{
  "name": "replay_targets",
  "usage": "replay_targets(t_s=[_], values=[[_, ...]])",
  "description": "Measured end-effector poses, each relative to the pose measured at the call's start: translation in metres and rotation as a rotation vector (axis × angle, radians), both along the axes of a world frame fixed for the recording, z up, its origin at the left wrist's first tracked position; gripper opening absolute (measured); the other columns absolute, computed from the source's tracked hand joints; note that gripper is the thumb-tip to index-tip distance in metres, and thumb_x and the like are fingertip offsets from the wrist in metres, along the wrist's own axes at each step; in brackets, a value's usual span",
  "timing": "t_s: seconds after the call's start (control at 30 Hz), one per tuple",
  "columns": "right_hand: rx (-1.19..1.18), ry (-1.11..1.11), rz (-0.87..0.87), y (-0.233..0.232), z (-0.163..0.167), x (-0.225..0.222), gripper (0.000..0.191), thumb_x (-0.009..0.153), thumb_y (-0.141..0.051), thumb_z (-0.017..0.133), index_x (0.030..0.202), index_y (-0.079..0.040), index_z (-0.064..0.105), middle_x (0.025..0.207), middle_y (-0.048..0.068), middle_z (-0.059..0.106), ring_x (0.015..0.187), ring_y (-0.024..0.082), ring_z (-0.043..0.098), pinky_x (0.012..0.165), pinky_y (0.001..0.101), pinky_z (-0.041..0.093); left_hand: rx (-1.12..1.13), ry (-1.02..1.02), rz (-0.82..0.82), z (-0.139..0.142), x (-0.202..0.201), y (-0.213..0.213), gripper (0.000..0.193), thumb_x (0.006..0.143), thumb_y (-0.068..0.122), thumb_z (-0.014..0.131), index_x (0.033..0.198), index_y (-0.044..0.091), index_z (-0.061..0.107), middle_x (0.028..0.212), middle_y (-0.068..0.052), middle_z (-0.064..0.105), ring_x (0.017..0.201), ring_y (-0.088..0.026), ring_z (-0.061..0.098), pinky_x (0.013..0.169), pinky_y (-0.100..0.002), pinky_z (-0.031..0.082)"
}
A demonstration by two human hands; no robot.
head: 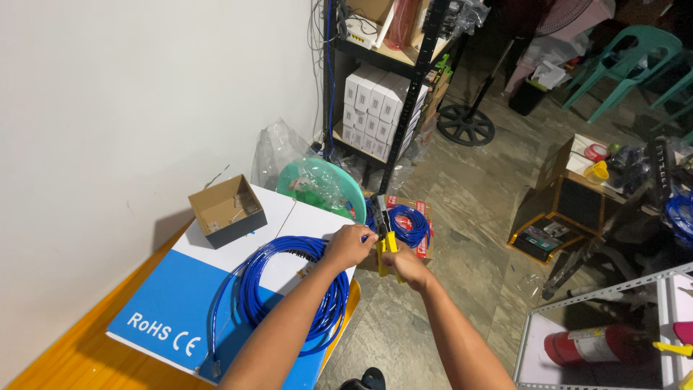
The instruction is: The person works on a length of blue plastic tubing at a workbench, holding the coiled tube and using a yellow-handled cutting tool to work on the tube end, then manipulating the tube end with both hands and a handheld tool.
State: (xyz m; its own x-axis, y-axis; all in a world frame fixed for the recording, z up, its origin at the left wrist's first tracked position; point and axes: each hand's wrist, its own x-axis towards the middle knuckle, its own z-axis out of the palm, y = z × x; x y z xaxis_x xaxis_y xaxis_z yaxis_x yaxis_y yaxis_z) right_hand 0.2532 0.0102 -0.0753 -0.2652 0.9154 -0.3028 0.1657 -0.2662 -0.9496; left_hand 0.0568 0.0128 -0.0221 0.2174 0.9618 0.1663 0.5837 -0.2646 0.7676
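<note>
My left hand [347, 244] pinches the end of a blue cable [289, 278] that lies coiled on a white and blue flat box [173, 303]. My right hand [404, 266] grips a yellow-handled crimping tool [384, 232], held upright just right of my left hand. The cable end meets the tool's head between the two hands. Both hands hover past the box's right edge, above the floor.
A small open cardboard box [227, 209] sits at the back of the flat box. A green plastic basin [321, 186], another blue cable coil [411, 225] on a carton, a black shelf with white boxes [375, 108], green chairs [624, 61] and a red extinguisher [595, 345] surround.
</note>
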Motion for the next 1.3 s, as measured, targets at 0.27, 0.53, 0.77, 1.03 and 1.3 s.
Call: replay_targets(t_s=[0.27,0.53,0.77,1.03,1.3], values=[[0.025,-0.006,0.023,0.005,-0.009,0.004,0.031,0.079,-0.012,0.061,0.108,-0.001,0.066,0.093,0.011,0.073,0.083,0.020,0.067,0.075,0.0329,0.053,-0.023,-0.070,0.011,-0.002,-0.002,0.002,0.023,0.089,0.028,0.071,0.095,0.008,0.079,0.096,-0.014,0.076,0.088,-0.033,0.072,0.078,-0.042,0.057],[0.016,-0.003,0.018,0.002,-0.003,0.002,0.032,0.079,-0.011,0.060,0.110,-0.006,0.062,0.089,0.009,0.068,0.079,0.019,0.064,0.070,0.0324,0.051,-0.037,-0.057,0.016,-0.002,-0.001,0.002,0.022,0.087,0.028,0.071,0.094,0.008,0.079,0.095,-0.013,0.076,0.086,-0.032,0.073,0.076,-0.041,0.057],[-0.002,0.041,0.019,0.000,0.002,-0.002,0.033,0.078,-0.008,0.057,0.111,-0.005,0.059,0.086,0.008,0.067,0.078,0.020,0.065,0.069,0.0328,0.051,-0.058,-0.067,0.027,-0.002,-0.001,0.001,0.021,0.087,0.028,0.072,0.093,0.009,0.079,0.094,-0.012,0.077,0.083,-0.030,0.073,0.074,-0.040,0.057],[-0.004,0.021,-0.024,0.002,-0.001,-0.005,0.029,0.080,-0.008,0.060,0.109,-0.004,0.058,0.083,0.009,0.066,0.073,0.020,0.064,0.065,0.0350,0.052,-0.051,-0.068,0.026,0.002,-0.002,0.001,0.022,0.087,0.028,0.073,0.093,0.008,0.079,0.093,-0.012,0.077,0.083,-0.030,0.073,0.074,-0.040,0.057],[-0.021,0.031,-0.008,0.002,-0.003,-0.004,0.032,0.080,-0.008,0.060,0.112,-0.006,0.059,0.084,0.008,0.065,0.072,0.019,0.064,0.064,0.0342,0.052,-0.051,-0.071,0.025,0.004,-0.003,-0.001,0.021,0.087,0.027,0.072,0.093,0.008,0.079,0.093,-0.012,0.077,0.082,-0.031,0.073,0.074,-0.040,0.056]])
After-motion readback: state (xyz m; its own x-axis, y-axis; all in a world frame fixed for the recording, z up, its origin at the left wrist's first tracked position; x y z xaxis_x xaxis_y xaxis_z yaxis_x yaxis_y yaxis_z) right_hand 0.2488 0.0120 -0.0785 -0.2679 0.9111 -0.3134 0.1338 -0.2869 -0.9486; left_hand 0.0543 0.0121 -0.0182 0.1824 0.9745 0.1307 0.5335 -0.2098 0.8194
